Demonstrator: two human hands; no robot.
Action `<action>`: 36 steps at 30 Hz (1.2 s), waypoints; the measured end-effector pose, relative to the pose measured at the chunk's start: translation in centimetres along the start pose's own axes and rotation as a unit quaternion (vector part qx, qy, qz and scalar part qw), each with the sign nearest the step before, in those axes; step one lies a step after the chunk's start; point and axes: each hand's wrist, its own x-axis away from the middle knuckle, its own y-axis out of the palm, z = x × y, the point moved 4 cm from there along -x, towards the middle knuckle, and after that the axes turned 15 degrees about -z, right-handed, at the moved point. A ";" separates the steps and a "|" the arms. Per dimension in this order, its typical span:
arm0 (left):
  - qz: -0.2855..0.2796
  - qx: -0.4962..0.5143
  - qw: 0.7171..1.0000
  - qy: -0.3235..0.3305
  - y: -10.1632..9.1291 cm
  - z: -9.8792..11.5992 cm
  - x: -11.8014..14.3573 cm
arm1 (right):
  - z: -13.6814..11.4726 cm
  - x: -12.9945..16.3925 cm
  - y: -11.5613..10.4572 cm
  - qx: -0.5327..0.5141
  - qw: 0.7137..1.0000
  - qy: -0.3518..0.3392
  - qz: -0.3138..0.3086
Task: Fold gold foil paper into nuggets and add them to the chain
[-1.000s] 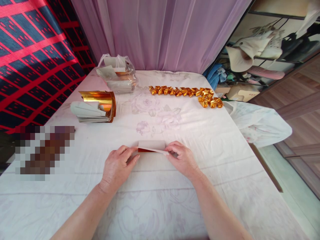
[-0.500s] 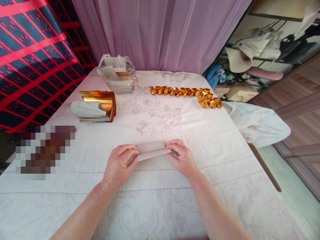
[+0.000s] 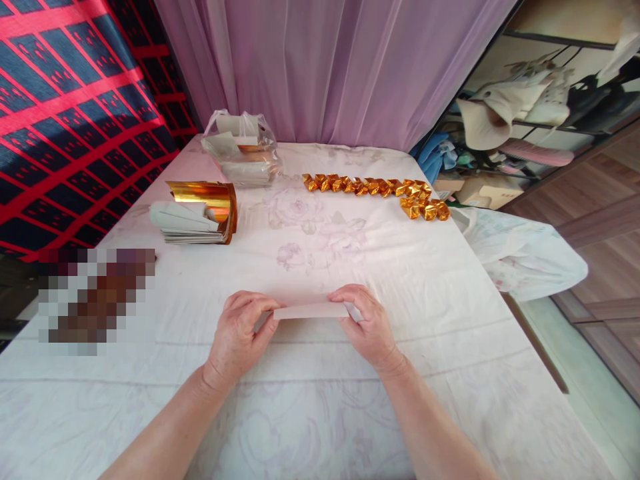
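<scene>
A pale sheet of paper (image 3: 311, 311) is stretched between my two hands, low over the middle of the table, with a folded edge facing me. My left hand (image 3: 243, 327) pinches its left end between thumb and fingers. At the other end, my right hand (image 3: 367, 325) grips the paper in the same way. Whether the hidden side of the sheet is coloured cannot be seen. Farther back on the left stands a curled stack of gold foil paper with pale backs (image 3: 195, 225).
Folded gold foil pieces (image 3: 367, 186) lie in a row at the back of the table. A clear plastic bag (image 3: 245, 150) with more paper sits at the back left. A blurred patch (image 3: 97, 300) covers something on the left. A shelf with hats (image 3: 485, 123) is at the right.
The paper's upper flap has come down, so a narrow, level strip now faces me. Both hands keep their hold. The whole view has shifted slightly.
</scene>
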 end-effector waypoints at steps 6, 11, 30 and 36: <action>0.040 0.005 0.999 0.013 -0.3 0.4 0.0 | 0.1 0.5 0.3 0.005 0.998 0.058 -0.011; 0.049 0.019 0.998 -0.032 -0.5 0.4 0.2 | -0.1 0.4 0.3 -0.009 0.993 0.115 0.005; -0.036 -0.030 0.991 -0.124 1.4 -1.3 0.2 | 1.3 0.6 1.9 0.019 0.980 0.198 -0.028; -0.061 -0.036 0.989 -0.129 1.5 -1.6 0.2 | 1.3 0.5 2.1 0.052 0.978 0.195 -0.044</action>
